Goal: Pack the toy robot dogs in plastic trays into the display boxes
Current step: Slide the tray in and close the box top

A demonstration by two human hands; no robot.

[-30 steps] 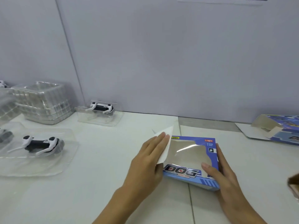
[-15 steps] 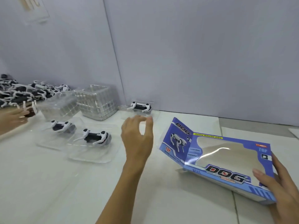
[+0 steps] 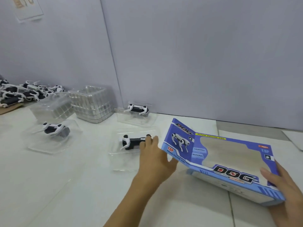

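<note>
On the white table, the left hand [image 3: 153, 158] reaches over a clear plastic tray [image 3: 131, 154], fingers curled down onto the rear end of the black-and-white toy robot dog [image 3: 132, 142] sitting in it; can't tell if it's actually gripping yet. Over at the right, the right hand [image 3: 285, 192] grips the near corner of the blue display box [image 3: 218, 158], thumb on top, box tilted up with its empty window facing the camera and its left end flap open, just beside the left hand
</note>
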